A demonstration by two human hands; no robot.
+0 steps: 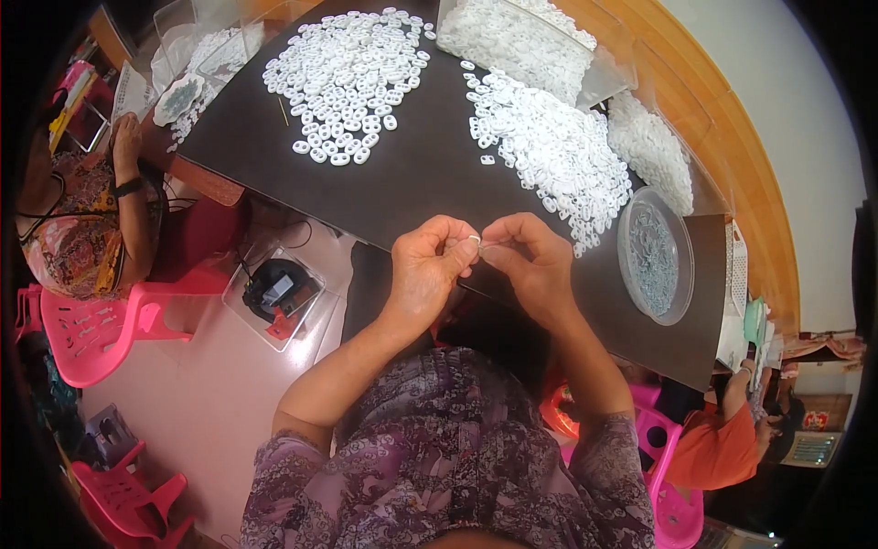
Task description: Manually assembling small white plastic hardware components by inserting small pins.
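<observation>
Clock face centred on the hands, 12 at top of view.

Left hand (425, 261): grip together, thumb and forefinger clamped on a small white piece (475, 239) held over the near edge of the dark desk (402, 183). Right hand (535, 265): fingertips at the piece's 3 o'clock side; cannot tell whether that grip is clamped.

Desk: left pile (347, 78) of two-holed white ovals at 11 o'clock; right pile (549, 146) of smaller white pieces at 1; round clear dish (687, 274) of greyish bits at 3.

Markings: dark device (274, 288) towards 9, pale label-like patch, illegible; red panel (816, 420) at 4, pale marks too small to read.
</observation>
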